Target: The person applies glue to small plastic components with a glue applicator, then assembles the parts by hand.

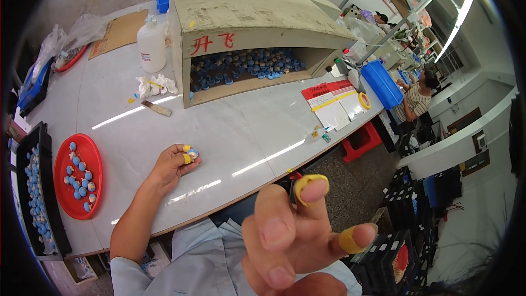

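Note:
Low over the table, my left hand [171, 169] pinches a small blue-and-white toy piece [193, 154] between its fingertips, two of which are wrapped in yellow tape. My right hand [293, 235] is raised close to the camera at the lower middle. Its thumb and a fingertip, both taped yellow, are spread apart with nothing seen between them, while the other fingers curl. Left of my left forearm lies a round red tray [61, 197], carrying several small blue-topped pieces [83, 191].
A black crate [59, 235] full of blue pieces stands at the far left. Behind my hands sits a beige metal box [263, 16] with many blue parts inside. A white bottle [151, 46], a scraper [156, 108] and red-and-white papers [330, 101] rest on the table. A co-worker [417, 98] sits farther right.

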The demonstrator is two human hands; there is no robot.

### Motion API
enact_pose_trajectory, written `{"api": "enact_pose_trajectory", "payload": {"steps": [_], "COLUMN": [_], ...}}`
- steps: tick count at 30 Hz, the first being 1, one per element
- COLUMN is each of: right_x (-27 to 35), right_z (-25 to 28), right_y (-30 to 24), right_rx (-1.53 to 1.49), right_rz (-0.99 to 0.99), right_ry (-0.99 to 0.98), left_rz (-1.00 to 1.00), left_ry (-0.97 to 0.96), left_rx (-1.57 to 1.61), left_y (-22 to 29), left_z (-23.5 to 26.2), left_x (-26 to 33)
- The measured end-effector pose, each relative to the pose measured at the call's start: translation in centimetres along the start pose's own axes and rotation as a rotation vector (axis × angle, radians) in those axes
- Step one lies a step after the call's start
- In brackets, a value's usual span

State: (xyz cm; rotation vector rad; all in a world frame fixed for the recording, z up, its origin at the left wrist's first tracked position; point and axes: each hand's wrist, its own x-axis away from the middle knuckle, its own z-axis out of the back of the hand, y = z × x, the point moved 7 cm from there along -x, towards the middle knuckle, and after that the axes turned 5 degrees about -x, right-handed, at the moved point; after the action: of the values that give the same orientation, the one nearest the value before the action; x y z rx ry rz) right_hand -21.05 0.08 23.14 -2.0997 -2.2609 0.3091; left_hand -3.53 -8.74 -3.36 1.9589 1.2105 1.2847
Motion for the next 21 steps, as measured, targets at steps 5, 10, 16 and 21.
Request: {"api": "enact_pose_trajectory", "payload": {"steps": [5, 10, 16, 21], "right_x": [-7.4, -22.1, -29.8, -32.3], "right_z": [6.0, 20.7, 21.9, 24.4], "right_y": [1.2, -1.7, 0.1, 0.8], "right_rx": [0.366, 1.77, 2.394, 2.536], "right_rz": [-0.086, 0.34, 0.372, -0.031], "right_ry": [-0.422, -0.126, 0.011, 0.015], "left_rz": [-0.036, -0.04, -0.075, -0.084], "left_ry": [-0.008, -0.016, 0.0, 0.039], "left_rx": [0.053, 0.104, 0.134, 0.172], "left_y": [-0.1, -0.1, -0.5, -0.3], "left_z": [0.2, -0.6, 0.3, 0.3], "left_x": [0.0, -0.2, -0.4, -0.6]}}
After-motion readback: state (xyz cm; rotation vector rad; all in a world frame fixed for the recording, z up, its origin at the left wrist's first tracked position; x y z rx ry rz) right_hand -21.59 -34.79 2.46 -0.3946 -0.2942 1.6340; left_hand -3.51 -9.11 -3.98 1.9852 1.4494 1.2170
